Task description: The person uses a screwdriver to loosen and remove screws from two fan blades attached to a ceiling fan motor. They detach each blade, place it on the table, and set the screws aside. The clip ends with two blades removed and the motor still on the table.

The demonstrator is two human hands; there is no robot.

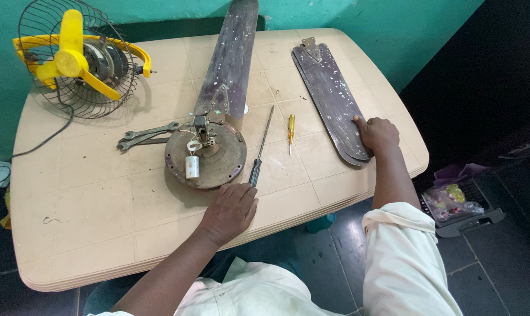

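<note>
A round rusty ceiling-fan motor with a small white capacitor lies on the beige plastic table. One dark blade is still joined to it and points away from me. My left hand lies flat on the table just below the motor, beside the handle of a long screwdriver. My right hand presses flat on the near end of a loose dark fan blade at the table's right side.
A small yellow-handled screwdriver lies between the long one and the loose blade. Two spanners rest left of the motor. A yellow caged table fan stands at the back left, its cord trailing off. On the dark floor at right lies a tray with bags.
</note>
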